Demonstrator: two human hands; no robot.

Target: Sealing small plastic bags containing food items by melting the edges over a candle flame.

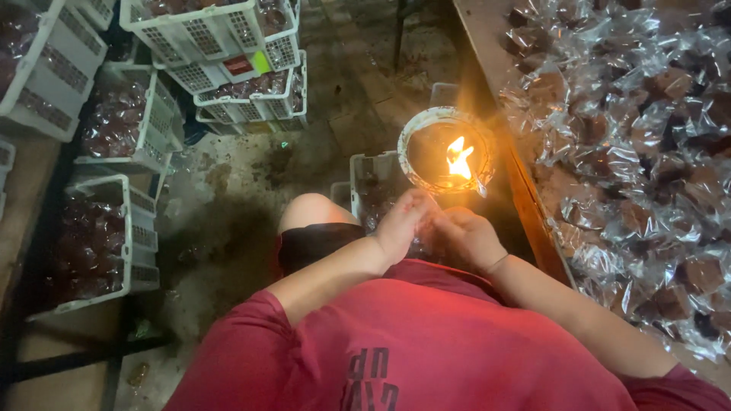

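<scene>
The round bowl (445,150) with a small open flame (458,158) burning inside it serves as the landmark here. Just below the bowl, toward the person, both hands meet over the lap. The left hand (401,225) sits below and slightly left of the bowl, its fingers curled inward toward the other hand; the right hand (466,236) lies directly below the bowl, fingers bent in and touching the left. Both sets of fingers look pinched together around something small between them, but what they hold is too hidden and blurred to tell.

Left of the bowl, and touching its near side, stands a white plastic crate (371,186) with dark wrapped pieces inside; the hands hover just above its near corner. To the right of the bowl runs a wooden table edge (533,221), and beyond it spreads a heap of clear cellophane packets (640,152) holding dark brown blocks. Far left of the bowl, more white crates (114,243) filled with the same wrapped pieces stand stacked on the stained floor (228,198). The person wears a red shirt (411,342), below the hands
</scene>
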